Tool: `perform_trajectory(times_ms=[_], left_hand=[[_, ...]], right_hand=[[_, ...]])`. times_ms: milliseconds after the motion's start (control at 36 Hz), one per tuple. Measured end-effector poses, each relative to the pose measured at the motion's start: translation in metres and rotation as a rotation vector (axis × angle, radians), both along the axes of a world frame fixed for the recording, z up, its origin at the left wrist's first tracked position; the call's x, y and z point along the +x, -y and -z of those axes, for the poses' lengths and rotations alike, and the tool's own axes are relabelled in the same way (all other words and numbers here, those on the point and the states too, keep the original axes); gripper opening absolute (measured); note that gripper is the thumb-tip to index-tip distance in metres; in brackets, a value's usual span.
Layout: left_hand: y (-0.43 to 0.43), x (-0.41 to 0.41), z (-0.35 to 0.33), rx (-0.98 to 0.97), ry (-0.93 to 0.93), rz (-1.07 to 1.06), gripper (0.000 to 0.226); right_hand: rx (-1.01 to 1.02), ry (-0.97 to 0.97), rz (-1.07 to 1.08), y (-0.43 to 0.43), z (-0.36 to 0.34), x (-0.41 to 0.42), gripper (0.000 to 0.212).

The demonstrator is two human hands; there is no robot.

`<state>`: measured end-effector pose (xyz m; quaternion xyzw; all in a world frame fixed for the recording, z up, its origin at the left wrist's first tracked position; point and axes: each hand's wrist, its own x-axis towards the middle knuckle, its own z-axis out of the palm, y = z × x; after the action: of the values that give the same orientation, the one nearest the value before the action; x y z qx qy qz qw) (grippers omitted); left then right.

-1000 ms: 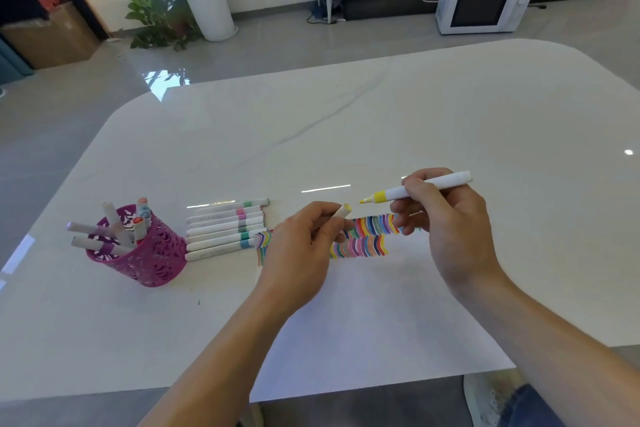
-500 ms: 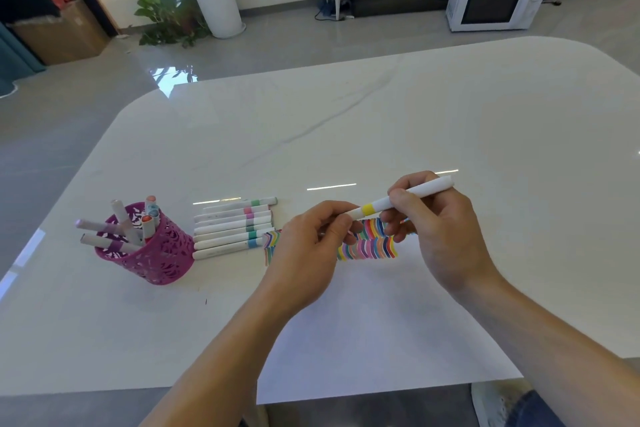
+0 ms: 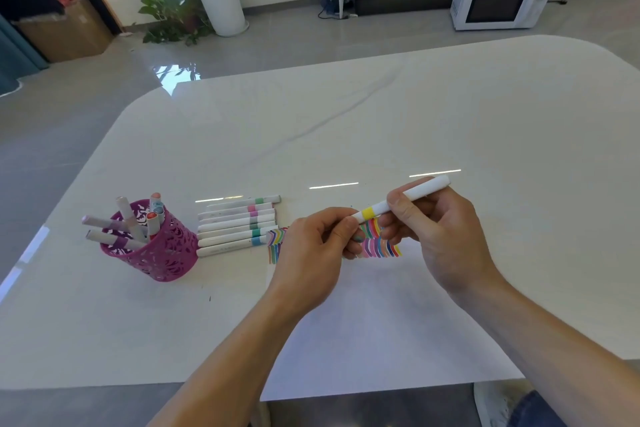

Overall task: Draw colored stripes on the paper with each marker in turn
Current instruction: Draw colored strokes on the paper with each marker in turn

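Note:
A white marker with a yellow band [image 3: 401,200] is held above the paper. My right hand [image 3: 433,229] grips its barrel. My left hand [image 3: 313,253] pinches the cap end of the same marker, so the tip is hidden. Beneath the hands a white sheet of paper [image 3: 374,329] carries two rows of coloured stripes [image 3: 379,244]; my left hand covers the rows' middle.
Several capped white markers [image 3: 239,225] lie side by side left of the paper. A pink perforated pen cup [image 3: 162,248] with more markers stands further left. The paper overhangs the white table's [image 3: 381,121] near edge. A microwave and plants are on the floor beyond.
A second ago the cap was off in my left hand and the yellow tip was bare. The hands came together and the cap now sits on the marker's tip.

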<state>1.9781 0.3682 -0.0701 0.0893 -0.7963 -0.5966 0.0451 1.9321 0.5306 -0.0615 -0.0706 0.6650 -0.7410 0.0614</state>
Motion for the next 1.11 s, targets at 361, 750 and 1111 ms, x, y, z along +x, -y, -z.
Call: perform_trajectory(times_ms=[361, 750, 1111], left_hand=[[-0.004, 0.005, 0.000, -0.068, 0.016, -0.016, 0.021], [-0.001, 0.006, -0.007, -0.103, -0.007, -0.010, 0.021], [0.007, 0.008, -0.014, -0.050, 0.017, -0.045, 0.009]], right_hand=[[-0.042, 0.072, -0.058, -0.007, 0.004, 0.001, 0.016], [-0.054, 0.123, -0.060, -0.005, 0.007, 0.002, 0.015], [-0.048, 0.292, -0.218, 0.008, 0.010, 0.005, 0.023]])
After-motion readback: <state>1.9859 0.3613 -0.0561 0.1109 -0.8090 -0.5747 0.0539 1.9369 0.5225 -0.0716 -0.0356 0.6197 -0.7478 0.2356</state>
